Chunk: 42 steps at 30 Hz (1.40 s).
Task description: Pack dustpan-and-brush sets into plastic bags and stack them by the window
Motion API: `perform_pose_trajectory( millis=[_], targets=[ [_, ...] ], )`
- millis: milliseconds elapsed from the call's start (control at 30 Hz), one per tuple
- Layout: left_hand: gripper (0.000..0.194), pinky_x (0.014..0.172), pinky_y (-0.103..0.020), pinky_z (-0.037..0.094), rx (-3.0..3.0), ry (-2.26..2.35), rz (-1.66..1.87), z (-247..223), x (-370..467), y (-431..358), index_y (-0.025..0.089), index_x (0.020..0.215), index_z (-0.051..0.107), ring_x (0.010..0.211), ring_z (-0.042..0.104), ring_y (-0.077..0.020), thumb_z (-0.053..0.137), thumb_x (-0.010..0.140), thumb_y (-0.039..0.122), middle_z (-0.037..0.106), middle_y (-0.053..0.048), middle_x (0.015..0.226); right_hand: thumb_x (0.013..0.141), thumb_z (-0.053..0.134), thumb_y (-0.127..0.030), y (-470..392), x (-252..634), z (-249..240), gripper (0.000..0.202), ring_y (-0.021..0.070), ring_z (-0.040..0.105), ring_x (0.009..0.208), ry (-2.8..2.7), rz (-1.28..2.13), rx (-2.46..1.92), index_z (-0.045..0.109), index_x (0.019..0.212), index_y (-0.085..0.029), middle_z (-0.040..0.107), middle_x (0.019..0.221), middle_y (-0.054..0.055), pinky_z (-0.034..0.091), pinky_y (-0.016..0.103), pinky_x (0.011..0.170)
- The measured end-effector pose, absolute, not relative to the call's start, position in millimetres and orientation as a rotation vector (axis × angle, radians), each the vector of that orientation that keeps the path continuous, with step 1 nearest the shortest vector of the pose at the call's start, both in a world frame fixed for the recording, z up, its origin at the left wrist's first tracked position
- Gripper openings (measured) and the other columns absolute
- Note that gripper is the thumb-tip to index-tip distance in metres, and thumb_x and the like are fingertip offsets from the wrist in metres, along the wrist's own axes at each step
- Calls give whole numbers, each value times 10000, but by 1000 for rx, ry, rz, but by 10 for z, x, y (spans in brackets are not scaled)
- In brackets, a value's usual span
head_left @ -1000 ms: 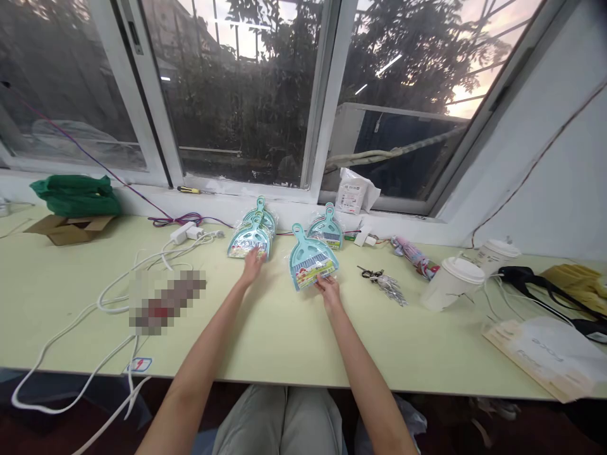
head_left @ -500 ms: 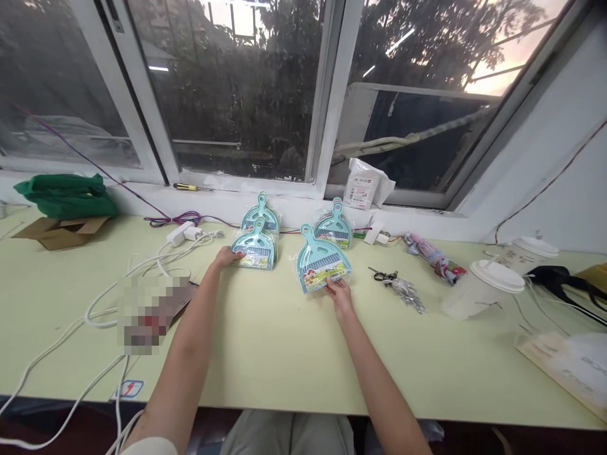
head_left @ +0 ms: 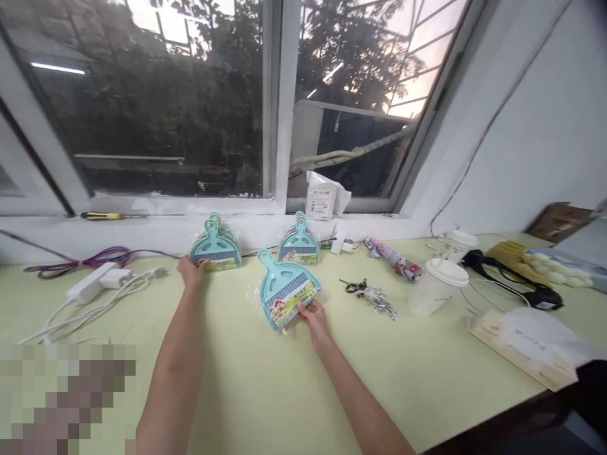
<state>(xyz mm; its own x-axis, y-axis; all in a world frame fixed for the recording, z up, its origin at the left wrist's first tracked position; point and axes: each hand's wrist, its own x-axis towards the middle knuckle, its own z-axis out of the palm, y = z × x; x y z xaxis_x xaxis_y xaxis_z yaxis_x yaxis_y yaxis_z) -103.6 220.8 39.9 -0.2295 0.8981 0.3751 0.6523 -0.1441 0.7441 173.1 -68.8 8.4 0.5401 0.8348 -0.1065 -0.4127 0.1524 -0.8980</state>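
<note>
Hands (head_left: 312, 316) gripping packaged dustpans (head_left: 287, 292) over a pale-green table (head_left: 265, 398) beneath windows (head_left: 180, 107).

You are at a shared work or study space, exact type indeterminate: long pale-green table (head_left: 256, 392) along sliding windows (head_left: 171, 114), with coiled cable (head_left: 102, 259), white power adapters (head_left: 92, 282), lidded cups (head_left: 439, 287) and keys (head_left: 374, 297).

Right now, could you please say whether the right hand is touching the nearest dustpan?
Touching: the head view shows the right hand gripping the nearest dustpan at its lower edge.
</note>
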Motion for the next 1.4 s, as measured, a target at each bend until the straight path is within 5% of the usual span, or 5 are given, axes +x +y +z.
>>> perform_pose_trajectory(
  millis=[333, 500, 733, 1167, 1400],
  targets=[
    [878, 1082, -543, 214, 1724, 1999, 1641, 475, -916, 1933, 60, 1368, 210, 1340, 238, -385, 649, 776, 537, 261, -243, 1444, 460, 879, -466, -718, 1727, 127, 545, 211, 682, 761, -521, 921, -1080, 662, 861, -167, 733, 864, 73, 568, 313, 676],
    [772, 1129, -494, 173, 1981, 1691, 1804, 527, -883, 1601, 79, 1360, 336, 1369, 258, -344, 529, 819, 594, 299, -230, 1461, 432, 896, -455, -732, 1732, 158, 553, 223, 685, 787, -497, 936, -1046, 662, 845, -170, 740, 868, 69, 578, 343, 726],
    [744, 927, -428, 462, 1677, 746, 855, 550, -384, 773, 184, 1332, 466, 1077, 606, -276, 442, 805, 708, 601, -159, 1242, 448, 891, -402, -732, 1731, 152, 505, 222, 701, 776, -550, 988, -1051, 660, 829, -164, 740, 830, 62, 590, 341, 714],
    [630, 915, -392, 509, 1241, 829, 1232, 710, -720, -31, 96, 1252, 551, 912, 678, -213, 725, 724, 392, 689, -146, 1047, 455, 876, -202, -1009, 1846, 299, 303, 188, 679, 580, -759, 1135, -1178, 667, 671, -165, 716, 650, 16, 598, 320, 590],
    [449, 872, -445, 521, 1009, 1749, 1656, 1189, -2012, 240, 115, 1237, 357, 998, 629, -189, 574, 848, 175, 635, -103, 1072, 540, 844, -161, -1110, 1895, 297, 265, 188, 694, 668, -655, 1206, -1102, 663, 733, -145, 730, 735, 59, 595, 359, 715]
  ],
)
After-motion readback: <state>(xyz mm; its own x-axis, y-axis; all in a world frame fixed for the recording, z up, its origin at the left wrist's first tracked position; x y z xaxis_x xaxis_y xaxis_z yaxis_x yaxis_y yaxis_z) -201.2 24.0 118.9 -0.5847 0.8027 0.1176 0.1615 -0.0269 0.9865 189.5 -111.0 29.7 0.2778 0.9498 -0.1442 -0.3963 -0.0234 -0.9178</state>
